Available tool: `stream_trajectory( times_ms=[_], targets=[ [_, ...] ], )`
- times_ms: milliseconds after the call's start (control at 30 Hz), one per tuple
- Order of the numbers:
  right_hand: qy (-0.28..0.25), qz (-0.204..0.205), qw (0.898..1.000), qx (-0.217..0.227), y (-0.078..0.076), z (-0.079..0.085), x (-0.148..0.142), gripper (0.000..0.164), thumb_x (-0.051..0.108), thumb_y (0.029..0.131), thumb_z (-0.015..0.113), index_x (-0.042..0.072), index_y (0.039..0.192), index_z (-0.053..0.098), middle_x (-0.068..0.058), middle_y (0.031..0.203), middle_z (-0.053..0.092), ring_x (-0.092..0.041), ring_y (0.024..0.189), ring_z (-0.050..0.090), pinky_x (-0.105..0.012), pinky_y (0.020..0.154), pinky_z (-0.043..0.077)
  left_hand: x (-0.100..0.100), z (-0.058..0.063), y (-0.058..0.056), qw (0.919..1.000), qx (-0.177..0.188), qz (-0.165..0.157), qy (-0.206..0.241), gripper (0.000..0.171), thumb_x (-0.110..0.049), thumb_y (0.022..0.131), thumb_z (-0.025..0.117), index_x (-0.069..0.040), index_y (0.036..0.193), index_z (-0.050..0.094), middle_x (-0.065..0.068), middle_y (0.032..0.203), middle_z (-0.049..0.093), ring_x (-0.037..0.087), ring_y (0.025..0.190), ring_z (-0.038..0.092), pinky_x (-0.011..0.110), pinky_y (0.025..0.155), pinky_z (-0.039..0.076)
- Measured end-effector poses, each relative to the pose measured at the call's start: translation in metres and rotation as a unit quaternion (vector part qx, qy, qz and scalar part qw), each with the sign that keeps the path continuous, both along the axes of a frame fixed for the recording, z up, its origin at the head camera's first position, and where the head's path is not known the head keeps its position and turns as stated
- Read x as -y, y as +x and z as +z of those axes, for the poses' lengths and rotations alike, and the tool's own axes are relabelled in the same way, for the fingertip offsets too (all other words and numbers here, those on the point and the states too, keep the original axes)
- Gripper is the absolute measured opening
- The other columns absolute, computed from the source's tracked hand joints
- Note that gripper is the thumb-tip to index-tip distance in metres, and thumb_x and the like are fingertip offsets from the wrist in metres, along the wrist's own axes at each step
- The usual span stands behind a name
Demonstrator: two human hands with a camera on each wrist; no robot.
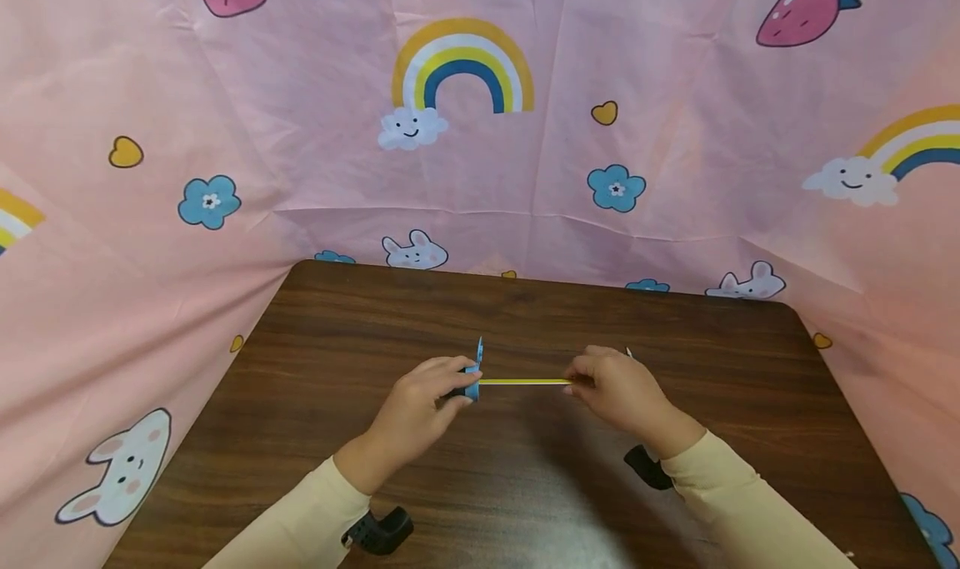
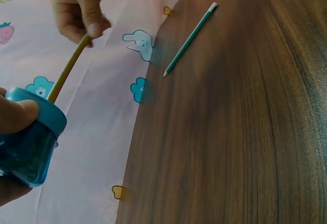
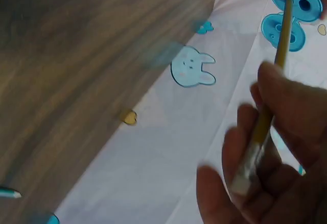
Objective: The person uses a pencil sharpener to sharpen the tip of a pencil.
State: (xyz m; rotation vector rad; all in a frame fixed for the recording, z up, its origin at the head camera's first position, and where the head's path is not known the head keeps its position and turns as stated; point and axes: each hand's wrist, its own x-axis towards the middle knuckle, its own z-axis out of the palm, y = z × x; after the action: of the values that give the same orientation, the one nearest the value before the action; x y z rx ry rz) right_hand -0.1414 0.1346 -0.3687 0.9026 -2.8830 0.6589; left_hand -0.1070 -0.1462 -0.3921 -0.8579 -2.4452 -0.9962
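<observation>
My left hand (image 1: 416, 402) grips a blue pencil sharpener (image 2: 33, 137) with a see-through body, thumb on its top rim. In the right wrist view the sharpener's top (image 3: 309, 16) shows two holes of different size, and its flipped-open lid (image 3: 271, 27) hangs beside it. A yellow pencil (image 1: 525, 381) reaches from the sharpener's top across to my right hand (image 1: 618, 390), one end in a hole. The right thumb and fingers pinch this pencil near its metal band and eraser end (image 3: 248, 173). Both hands are above the table.
A green pencil (image 2: 189, 40) lies on the dark wooden table (image 1: 390, 319) beyond the right hand. Pink printed cloth (image 1: 480, 169) hangs behind the table and along both sides. Black wrist devices (image 1: 382, 531) stick out beneath the sleeves.
</observation>
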Motion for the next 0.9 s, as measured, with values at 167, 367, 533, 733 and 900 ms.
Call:
stream_trajectory(
  times_ms=[167,367,533,733,900],
  targets=[
    [0.009,-0.021,0.989,-0.149,0.003,-0.006,0.002,0.032,0.019,0.074,0.085,0.011,0.103,0.074,-0.001,0.092,0.063,-0.018,0.083,0.059,-0.037,0.065,0.053,0.001,0.001,-0.001,0.9995,0.015,0.023,0.016,0.04,0.004,0.074,0.08,-0.002,0.112,0.072,0.01,0.117,0.067,0.026,0.111,0.061,0.028,0.077,0.058],
    [-0.057,0.013,0.952,-0.299,0.004,-0.027,-0.001,0.033,0.019,0.082,0.078,0.007,0.112,0.071,-0.011,0.101,0.064,-0.029,0.09,0.061,-0.043,0.073,0.054,0.001,0.003,-0.001,0.9984,0.039,0.033,0.022,0.038,0.003,0.076,0.078,-0.002,0.114,0.071,0.01,0.118,0.067,0.025,0.113,0.06,0.036,0.086,0.056],
    [-0.094,0.045,0.909,-0.405,0.0,-0.043,0.0,0.027,0.022,0.103,0.05,0.007,0.106,0.072,-0.011,0.097,0.064,-0.03,0.084,0.061,-0.045,0.068,0.052,0.001,0.007,0.001,0.9956,0.081,0.036,0.032,0.037,0.0,0.078,0.078,-0.004,0.114,0.071,0.008,0.119,0.067,0.025,0.113,0.06,0.035,0.085,0.057],
    [-0.117,0.064,0.882,-0.451,-0.009,-0.046,0.001,0.023,0.01,0.101,0.051,0.006,0.095,0.073,-0.009,0.087,0.064,-0.027,0.075,0.06,-0.04,0.06,0.051,0.001,0.008,0.002,0.9965,0.078,0.02,0.02,0.037,-0.003,0.077,0.08,-0.004,0.113,0.072,0.009,0.118,0.067,0.024,0.11,0.062,0.034,0.084,0.057],
    [-0.127,0.073,0.878,-0.456,-0.012,-0.043,0.002,0.024,0.005,0.098,0.053,0.006,0.089,0.075,-0.007,0.078,0.062,-0.021,0.064,0.056,-0.032,0.049,0.048,0.002,0.007,0.001,0.9997,0.02,-0.008,-0.008,0.038,-0.004,0.076,0.08,-0.004,0.113,0.071,0.009,0.116,0.067,0.024,0.108,0.063,0.027,0.077,0.058]
  ],
)
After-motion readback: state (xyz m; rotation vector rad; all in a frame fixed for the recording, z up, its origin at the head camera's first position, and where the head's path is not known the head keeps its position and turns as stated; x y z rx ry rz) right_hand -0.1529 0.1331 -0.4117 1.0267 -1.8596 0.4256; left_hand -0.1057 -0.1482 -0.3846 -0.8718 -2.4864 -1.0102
